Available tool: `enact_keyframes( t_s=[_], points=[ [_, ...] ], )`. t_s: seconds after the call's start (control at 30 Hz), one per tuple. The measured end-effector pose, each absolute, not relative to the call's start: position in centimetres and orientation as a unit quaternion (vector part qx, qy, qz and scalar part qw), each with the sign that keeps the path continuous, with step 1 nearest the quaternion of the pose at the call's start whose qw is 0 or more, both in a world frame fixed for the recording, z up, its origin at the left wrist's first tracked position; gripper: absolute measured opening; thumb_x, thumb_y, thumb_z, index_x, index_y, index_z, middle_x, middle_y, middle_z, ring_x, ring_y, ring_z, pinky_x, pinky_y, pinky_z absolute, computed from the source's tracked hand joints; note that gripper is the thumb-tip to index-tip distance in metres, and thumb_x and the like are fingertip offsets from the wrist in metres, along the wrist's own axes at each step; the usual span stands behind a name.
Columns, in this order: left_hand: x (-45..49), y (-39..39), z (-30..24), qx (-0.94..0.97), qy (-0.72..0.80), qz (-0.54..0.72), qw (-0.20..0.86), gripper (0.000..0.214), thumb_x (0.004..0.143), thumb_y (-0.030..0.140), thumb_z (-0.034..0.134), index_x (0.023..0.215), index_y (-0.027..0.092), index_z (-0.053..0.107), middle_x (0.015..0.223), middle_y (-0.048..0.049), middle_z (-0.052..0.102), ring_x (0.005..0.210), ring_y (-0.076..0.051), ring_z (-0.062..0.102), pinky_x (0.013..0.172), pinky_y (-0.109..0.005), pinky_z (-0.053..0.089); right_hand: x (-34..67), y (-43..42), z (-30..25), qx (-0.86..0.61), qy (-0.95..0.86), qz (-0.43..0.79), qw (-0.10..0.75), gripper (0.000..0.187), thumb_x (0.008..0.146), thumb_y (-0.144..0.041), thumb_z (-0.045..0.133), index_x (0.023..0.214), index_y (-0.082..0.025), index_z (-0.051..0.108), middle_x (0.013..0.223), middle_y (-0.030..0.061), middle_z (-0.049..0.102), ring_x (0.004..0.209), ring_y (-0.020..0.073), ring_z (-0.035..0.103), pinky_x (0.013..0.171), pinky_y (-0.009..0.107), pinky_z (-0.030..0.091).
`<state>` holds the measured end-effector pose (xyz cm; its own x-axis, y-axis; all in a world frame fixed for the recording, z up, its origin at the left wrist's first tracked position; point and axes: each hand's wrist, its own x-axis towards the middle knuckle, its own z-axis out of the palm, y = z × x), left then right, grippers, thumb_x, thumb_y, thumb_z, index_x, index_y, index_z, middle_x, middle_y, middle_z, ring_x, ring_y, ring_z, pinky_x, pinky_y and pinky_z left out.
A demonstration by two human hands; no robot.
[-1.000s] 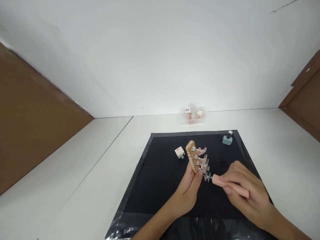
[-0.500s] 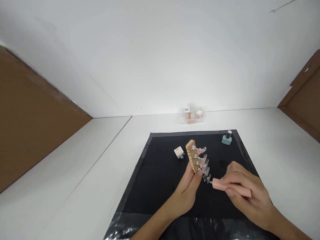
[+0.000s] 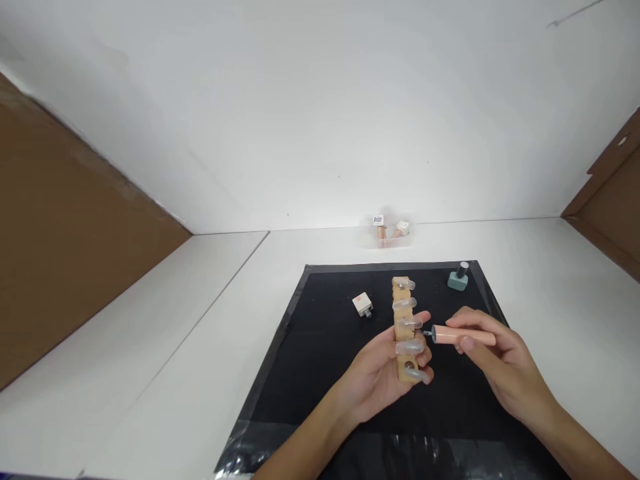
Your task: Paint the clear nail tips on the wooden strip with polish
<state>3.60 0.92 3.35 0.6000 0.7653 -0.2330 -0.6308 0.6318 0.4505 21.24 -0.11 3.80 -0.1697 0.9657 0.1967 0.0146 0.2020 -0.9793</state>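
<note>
Head view: a wooden strip bearing five clear nail tips is held over the black mat by the left hand, whose fingers are wrapped behind it and emerge at its right edge. It is presumably gripped from behind so that the tips are left uncovered at the front. A pink brush cap is pinched near its middle by the fingers and thumb of the right hand, its dark brush pointed at the strip; whether a tip is touched cannot be told. By being held nearly level, the brush is likely brought in from the side without the tips being hidden.

A white bottle is set left of the strip, its grey neck uncapped, and a teal bottle at the mat's far right corner. The table is probably protected by the mat. Pink-handled bottles are gathered in a clear container behind.
</note>
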Motion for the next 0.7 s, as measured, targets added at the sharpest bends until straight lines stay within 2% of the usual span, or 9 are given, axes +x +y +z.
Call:
enact_keyframes(
  t_s=[0.17,0.37,0.7],
  points=[
    [3.41,1.02,3.39,0.159,0.188,0.394,0.886,0.035,0.069,0.012,0.065,0.104,0.012,0.065,0.069,-0.002,0.055,0.063,-0.01,0.048,0.058,-0.026,0.036,20.87,-0.07,3.94,-0.397,-0.575,0.531,0.48,0.011,0.084,-0.036,0.058,0.089,-0.031,0.066,0.076,-0.0022,0.058,0.065,0.0092,0.053,0.058,0.014,0.045],
    [3.24,1.01,3.11,0.154,0.179,0.394,0.888,0.035,0.07,0.011,0.063,0.105,0.012,0.064,0.07,-0.0019,0.056,0.063,-0.01,0.048,0.059,-0.027,0.036,20.66,-0.04,3.98,-0.391,-0.602,0.518,0.465,0.01,0.084,-0.029,0.058,0.089,-0.028,0.067,0.082,0.0008,0.062,0.077,0.0134,0.061,0.069,0.02,0.051],
    [3.17,0.98,3.0,0.154,0.182,0.401,0.884,0.039,0.067,0.015,0.069,0.105,0.012,0.064,0.069,-0.0016,0.055,0.064,-0.011,0.049,0.059,-0.027,0.037,20.29,-0.13,4.0,-0.393,-0.67,0.398,0.488,0.014,0.08,-0.016,0.061,0.087,-0.025,0.068,0.08,0.0028,0.062,0.07,0.0141,0.062,0.06,0.022,0.054]
  ],
)
